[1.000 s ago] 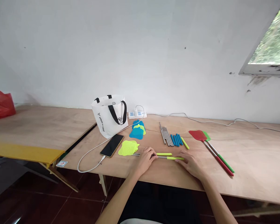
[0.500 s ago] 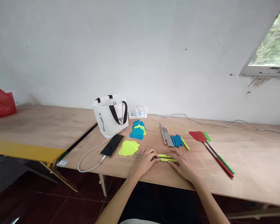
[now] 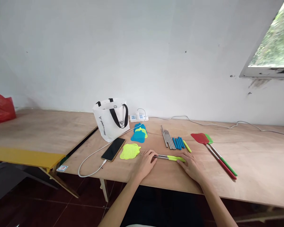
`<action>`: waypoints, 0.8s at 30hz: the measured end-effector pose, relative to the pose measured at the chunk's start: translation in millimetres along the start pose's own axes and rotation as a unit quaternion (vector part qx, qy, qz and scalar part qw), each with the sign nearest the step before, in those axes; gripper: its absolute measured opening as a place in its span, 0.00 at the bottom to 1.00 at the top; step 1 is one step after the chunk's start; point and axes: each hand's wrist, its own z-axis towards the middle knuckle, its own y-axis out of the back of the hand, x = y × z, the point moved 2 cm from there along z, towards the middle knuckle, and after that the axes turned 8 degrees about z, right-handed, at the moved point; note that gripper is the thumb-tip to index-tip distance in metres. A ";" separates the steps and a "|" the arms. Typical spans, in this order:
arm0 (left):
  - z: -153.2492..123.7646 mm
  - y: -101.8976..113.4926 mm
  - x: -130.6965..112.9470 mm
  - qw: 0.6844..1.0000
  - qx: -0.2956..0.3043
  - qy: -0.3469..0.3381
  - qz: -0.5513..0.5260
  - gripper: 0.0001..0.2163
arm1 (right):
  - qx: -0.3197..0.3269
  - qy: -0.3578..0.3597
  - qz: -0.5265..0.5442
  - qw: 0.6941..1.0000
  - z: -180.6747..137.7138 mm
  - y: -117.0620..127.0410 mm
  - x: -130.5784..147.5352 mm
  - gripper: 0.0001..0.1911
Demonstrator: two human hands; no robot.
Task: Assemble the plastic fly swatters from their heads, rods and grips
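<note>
Two metal fly swatter rods (image 3: 161, 156) with yellow-green grips (image 3: 174, 158) lie side by side near the table's front edge. My left hand (image 3: 145, 162) is closed over the metal end, its fingers hiding the tips. At the other end, my right hand (image 3: 190, 164) has its fingers and thumb around the ends of the yellow-green grips. Left of my left hand rests a yellow mesh swatter head (image 3: 130, 151). Beyond the hands are several bare metal rods (image 3: 168, 139), several blue grips (image 3: 178, 143) and one loose yellow grip (image 3: 187, 146).
Blue swatter heads (image 3: 137, 136) and a yellow one are stacked behind. A red fly swatter (image 3: 200, 138) and a green one (image 3: 223, 162) lie at right. At left are a phone (image 3: 113, 149) on a white cable, a white tote bag (image 3: 110, 123) and a power strip (image 3: 142, 118).
The two rods have shifted right and lie closer together, with more bare metal showing between my hands. My right hand has moved right with the grips; my left hand stays near the metal ends.
</note>
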 end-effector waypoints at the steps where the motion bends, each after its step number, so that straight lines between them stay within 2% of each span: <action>1: -0.2 0.9 -1.0 1.000 0.005 0.000 0.001 0.07 | -0.005 0.000 -0.003 1.000 -0.1 -0.6 -0.3 0.14; 12: -3.3 3.9 -4.1 0.999 0.015 -0.011 0.039 0.07 | -0.019 0.003 -0.036 0.999 0.2 -0.5 6.6 0.12; 24: -3.9 6.2 -7.0 0.998 0.020 -0.012 0.052 0.05 | -0.016 0.007 -0.021 1.000 0.9 -1.5 6.8 0.11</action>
